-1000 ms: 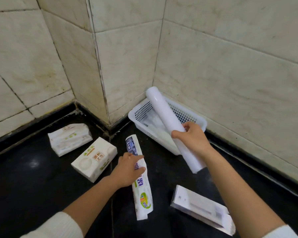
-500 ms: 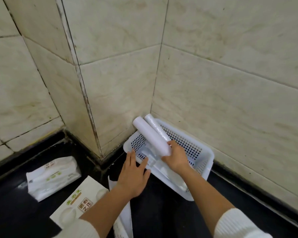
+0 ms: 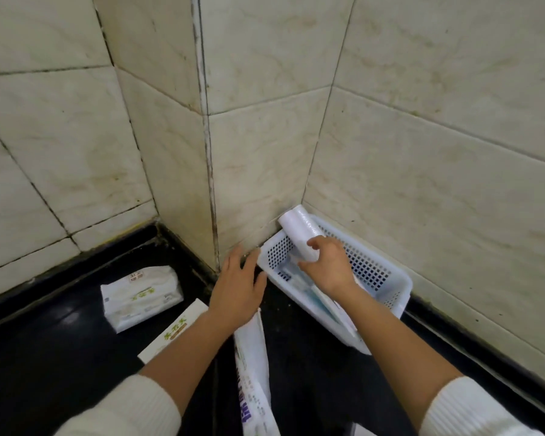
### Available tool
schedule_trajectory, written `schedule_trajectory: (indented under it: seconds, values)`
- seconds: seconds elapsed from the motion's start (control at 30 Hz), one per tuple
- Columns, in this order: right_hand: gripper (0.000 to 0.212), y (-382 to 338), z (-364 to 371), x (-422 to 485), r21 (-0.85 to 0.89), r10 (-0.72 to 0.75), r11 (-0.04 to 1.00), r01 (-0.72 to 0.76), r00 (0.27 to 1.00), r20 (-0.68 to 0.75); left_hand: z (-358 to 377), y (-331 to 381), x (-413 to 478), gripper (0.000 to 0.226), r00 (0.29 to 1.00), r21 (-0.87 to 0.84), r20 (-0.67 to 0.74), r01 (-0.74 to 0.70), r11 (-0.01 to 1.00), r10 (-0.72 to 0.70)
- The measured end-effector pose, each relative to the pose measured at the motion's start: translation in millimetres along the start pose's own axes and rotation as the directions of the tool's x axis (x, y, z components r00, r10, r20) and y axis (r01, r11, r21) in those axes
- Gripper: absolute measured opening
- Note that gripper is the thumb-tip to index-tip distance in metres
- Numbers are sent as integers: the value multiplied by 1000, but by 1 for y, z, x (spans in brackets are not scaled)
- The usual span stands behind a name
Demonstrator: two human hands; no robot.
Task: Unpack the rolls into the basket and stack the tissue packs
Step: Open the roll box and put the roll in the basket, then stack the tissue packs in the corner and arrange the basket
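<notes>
Pale marbled wall tiles (image 3: pixel 422 121) fill the upper three quarters of the frame, meeting in corners near the centre. Below them a glossy black floor (image 3: pixel 44 357) runs across the bottom of the frame.

Right of centre, in the lower half, a white perforated basket (image 3: pixel 387 278) sits on the floor, tucked into the corner where two tiled walls meet. Inside it lie flat pale pieces, too unclear to name.

A white roll (image 3: pixel 299 234) leans out of the basket's upper left end, its round end raised against the wall corner and its lower part hidden behind the right hand (image 3: pixel 331 265). That hand curls around the roll with thumb and fingers on either side, gripping it over the basket.

The left hand (image 3: pixel 238 287) is at the centre of the frame, flat with fingers spread and holding nothing, its fingertips close to the basket's left rim; whether they touch it cannot be told. Both forearms rise from white sleeves at the bottom edge.

Beneath the left wrist a long printed plastic wrapper (image 3: pixel 254 372) lies on the floor, running to the bottom edge.

At lower left lie two tissue packs, apart and unstacked: a soft white pack (image 3: pixel 139 297) and, nearer the arm, a boxier pack (image 3: pixel 177 328) partly covered by the left forearm.
</notes>
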State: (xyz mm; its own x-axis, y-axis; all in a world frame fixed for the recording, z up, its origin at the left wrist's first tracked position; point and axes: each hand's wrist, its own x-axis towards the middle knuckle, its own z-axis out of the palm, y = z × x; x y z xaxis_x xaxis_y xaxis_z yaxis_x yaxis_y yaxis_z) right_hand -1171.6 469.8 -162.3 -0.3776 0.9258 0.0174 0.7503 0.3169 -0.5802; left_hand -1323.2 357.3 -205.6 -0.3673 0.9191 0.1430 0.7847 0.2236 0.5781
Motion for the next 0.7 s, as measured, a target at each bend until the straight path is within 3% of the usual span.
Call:
schedule_trajectory:
  seconds: [0.13, 0.23, 0.3, 0.4, 0.53, 0.7]
  values:
    - [40, -42, 32, -31, 123, -83, 989, 77, 996, 45, -39, -46, -43, 46, 977, -74, -184, 93, 993, -106]
    - [33, -65, 73, -61, 118, -149, 985, 129, 971, 186, -46, -91, -87, 46, 961, -116, -147, 217, 969, -233]
    - [41, -74, 101, -79, 34, -184, 983, 183, 926, 329, -46, -119, -110, 47, 946, -112, -115, 291, 950, -304]
    - [56, -80, 138, -104, -99, -204, 954, 281, 857, 473, -43, -148, -132, 49, 956, -80, -26, 290, 954, -293]
    - [61, -77, 161, -126, -201, -261, 910, 363, 878, 401, -40, -169, -141, 48, 965, -59, 102, 249, 967, -242]
    - [64, -64, 172, -133, -239, -290, 894, 379, 896, 336, -57, -193, -112, 56, 965, 32, -112, 242, 970, -237]
